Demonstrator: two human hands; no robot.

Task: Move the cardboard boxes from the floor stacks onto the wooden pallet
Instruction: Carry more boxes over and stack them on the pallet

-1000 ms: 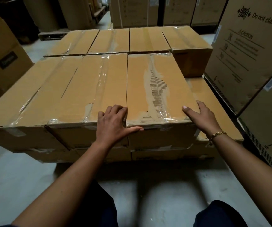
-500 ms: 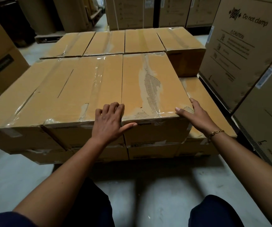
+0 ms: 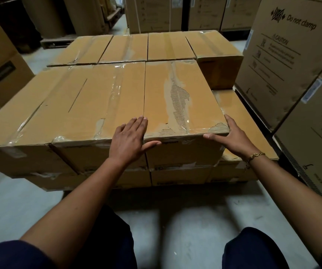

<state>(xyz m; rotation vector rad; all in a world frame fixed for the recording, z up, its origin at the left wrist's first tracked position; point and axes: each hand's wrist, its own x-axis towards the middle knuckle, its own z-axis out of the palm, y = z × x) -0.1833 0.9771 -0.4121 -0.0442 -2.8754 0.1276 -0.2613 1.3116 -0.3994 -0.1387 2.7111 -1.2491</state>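
Tall printed cartons marked "Do not clamp" stand along the right side, reaching above the frame. More large cartons sit at the left edge, and others line the far wall.

In the middle a block of flat cardboard boxes fills most of the view, resting low over the grey floor. What they sit on is hidden by the boxes themselves. The far row holds four boxes side by side. The near row is stacked two high, with wide taped boxes on the left. A lower box shows at the right, its top below the others.

The box being handled is the rightmost one of the near top layer, with a long strip of torn paper down its lid showing the ribbed core. Its left side touches the neighbouring box, and its near end faces the person.

Both hands are on its near end. The left hand lies flat and spread across the seam between this box and its neighbour, fingers on top, thumb stretched along the front edge. The right hand cups the near right corner, fingers running up the right side, thumb along the front edge. Neither hand is closed around anything; they press against the box. A gold chain bracelet circles the right wrist. Dark trouser knees show at the bottom.
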